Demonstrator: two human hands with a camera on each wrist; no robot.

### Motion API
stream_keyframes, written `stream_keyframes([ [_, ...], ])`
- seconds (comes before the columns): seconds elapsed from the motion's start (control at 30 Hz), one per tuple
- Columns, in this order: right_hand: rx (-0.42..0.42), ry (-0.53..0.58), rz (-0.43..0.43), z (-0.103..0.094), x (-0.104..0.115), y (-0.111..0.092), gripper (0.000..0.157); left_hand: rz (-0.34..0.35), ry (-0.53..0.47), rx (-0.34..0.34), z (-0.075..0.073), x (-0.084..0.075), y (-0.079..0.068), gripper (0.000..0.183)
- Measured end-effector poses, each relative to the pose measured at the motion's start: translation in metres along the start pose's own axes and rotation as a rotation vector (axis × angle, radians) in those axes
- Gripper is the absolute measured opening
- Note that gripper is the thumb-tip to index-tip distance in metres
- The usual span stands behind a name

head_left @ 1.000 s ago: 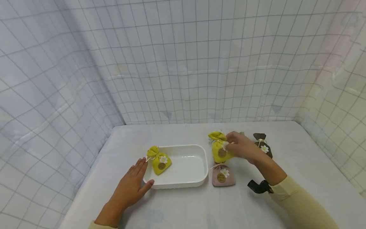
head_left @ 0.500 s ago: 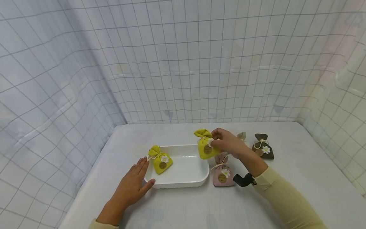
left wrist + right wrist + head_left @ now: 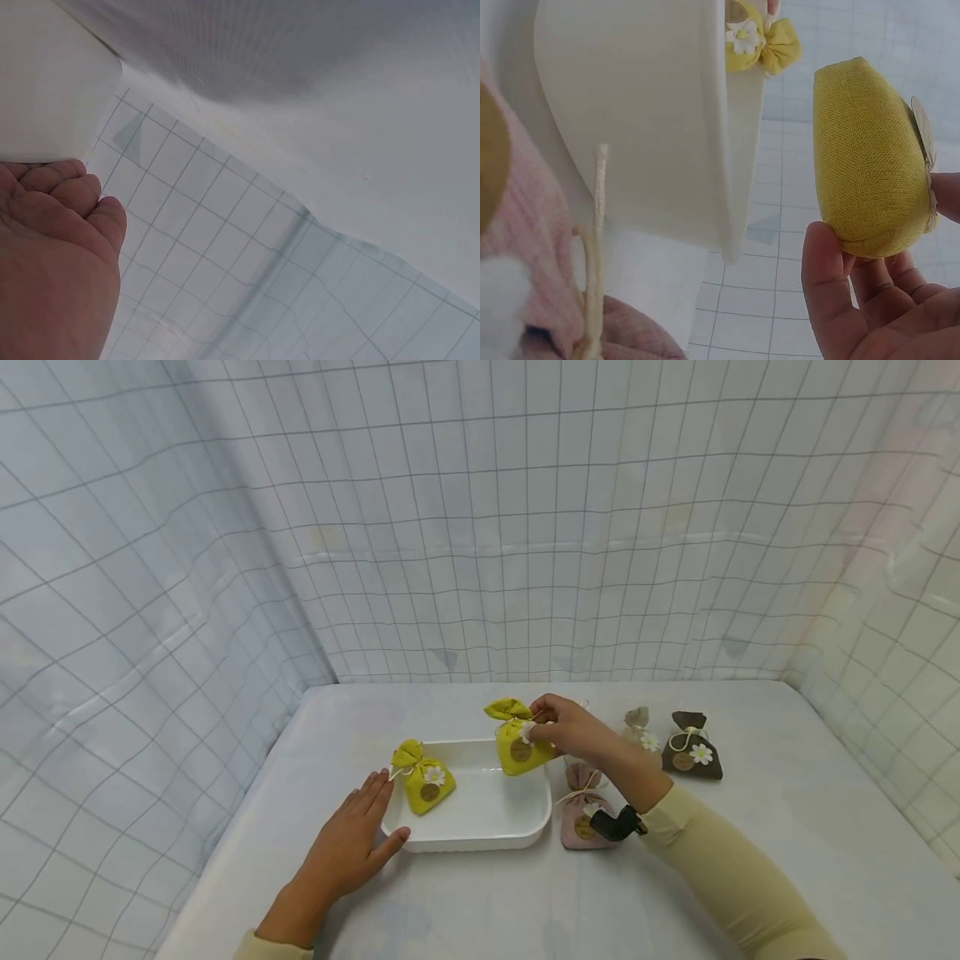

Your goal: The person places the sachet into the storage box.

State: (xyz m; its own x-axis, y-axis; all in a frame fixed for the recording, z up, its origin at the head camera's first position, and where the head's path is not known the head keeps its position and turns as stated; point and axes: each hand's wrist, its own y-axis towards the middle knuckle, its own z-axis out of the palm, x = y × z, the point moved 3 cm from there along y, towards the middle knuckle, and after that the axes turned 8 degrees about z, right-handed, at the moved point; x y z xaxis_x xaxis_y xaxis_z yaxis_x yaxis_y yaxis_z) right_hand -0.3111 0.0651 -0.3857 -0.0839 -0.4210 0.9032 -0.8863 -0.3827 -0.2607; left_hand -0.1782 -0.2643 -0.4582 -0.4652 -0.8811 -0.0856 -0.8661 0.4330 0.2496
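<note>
Between our right hand (image 3: 570,731) fingers and thumb hangs the yellow sachet (image 3: 517,750), lifted over the near right corner of the white tray (image 3: 525,831). It looks light and soft, a stuffed cloth pouch that should give under pressure, so we judge the tied neck or the plump sides the safest places to pinch. Beside our left hand (image 3: 348,847), which lies flat and relaxed against the tray's left rim, a second yellow sachet (image 3: 423,781) rests inside the tray. Under our right wrist sits a pink sachet (image 3: 581,806); beyond it, a beige sachet (image 3: 640,731) and a brown sachet (image 3: 693,752) lie on the table (image 3: 750,793).
</note>
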Motion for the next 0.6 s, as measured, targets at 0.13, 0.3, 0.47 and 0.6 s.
stream_keyframes([
  [0.13,-0.004,-0.005,0.001,0.005,0.004,0.002,0.038,-0.001,-0.004,0.0,0.0,0.0,0.0,0.08],
  [0.3,0.001,-0.003,0.006,0.011,0.008,0.004,0.039,-0.002,-0.007,-0.003,-0.001,-0.001,-0.001,0.08],
  [0.47,0.009,-0.019,0.007,0.017,0.008,0.008,0.038,0.001,-0.005,-0.007,0.0,-0.001,-0.001,0.08],
  [0.6,0.018,-0.02,0.004,0.023,0.009,0.013,0.039,-0.002,-0.002,-0.003,-0.001,-0.001,-0.001,0.08],
])
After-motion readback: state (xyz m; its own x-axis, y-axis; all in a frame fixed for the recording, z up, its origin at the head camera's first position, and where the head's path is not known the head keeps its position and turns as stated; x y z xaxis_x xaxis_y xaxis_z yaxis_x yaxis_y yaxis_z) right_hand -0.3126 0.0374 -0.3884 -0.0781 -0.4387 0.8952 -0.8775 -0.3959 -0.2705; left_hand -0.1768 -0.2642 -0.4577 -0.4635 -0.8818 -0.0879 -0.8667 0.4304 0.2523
